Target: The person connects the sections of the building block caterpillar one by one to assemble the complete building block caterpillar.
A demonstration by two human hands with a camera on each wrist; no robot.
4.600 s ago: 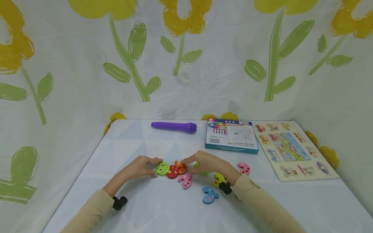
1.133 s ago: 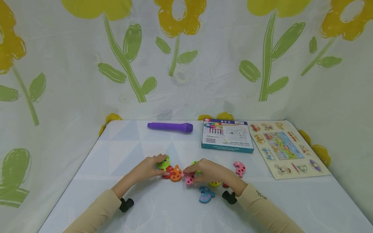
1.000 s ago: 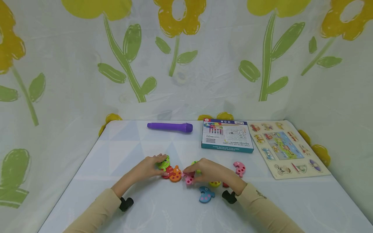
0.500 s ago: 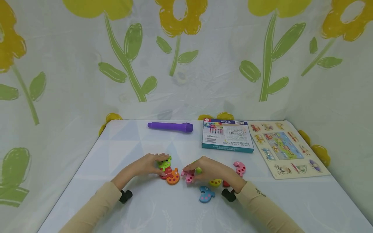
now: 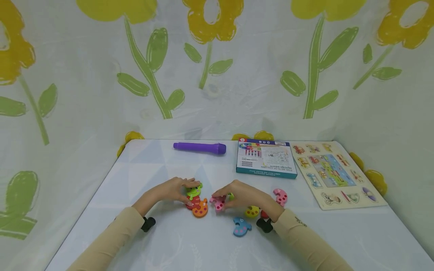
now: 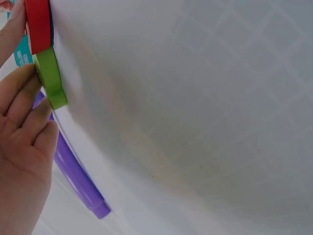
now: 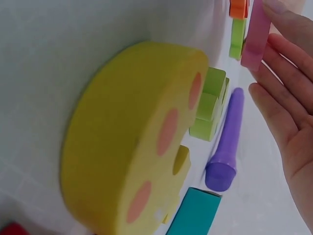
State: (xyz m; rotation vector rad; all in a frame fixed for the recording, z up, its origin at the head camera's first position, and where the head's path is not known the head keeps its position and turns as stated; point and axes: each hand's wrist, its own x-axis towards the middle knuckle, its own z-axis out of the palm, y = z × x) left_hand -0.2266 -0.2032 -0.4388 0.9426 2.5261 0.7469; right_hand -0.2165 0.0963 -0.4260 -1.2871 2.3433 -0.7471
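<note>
White cloth printed with yellow flowers rises behind everything, and below it we see a pale table. At the far right corner lies a wooden puzzle board, with a teal-edged "Five Sets of Column Beaded Boxes" carton beside it and a purple toy microphone further left.

Nearer to us, the left hand grips two joined caterpillar pieces: its fingers meet the green caterpillar head on the far side, while its thumb presses the red striped piece. We find the orange spotted piece fitted against the red one, just beyond the thumb.

Across a narrow gap, the right hand pinches the pink spotted piece between thumb and forefinger, its other fingers stretched out behind; we cannot tell whether that piece touches the table.

Around this hand we count smaller neighbours: a light green piece partly hidden behind it, a yellow spotted piece and a half-covered red piece near the wrist, a blue piece closer to us, and a second pink piece to the right.
</note>
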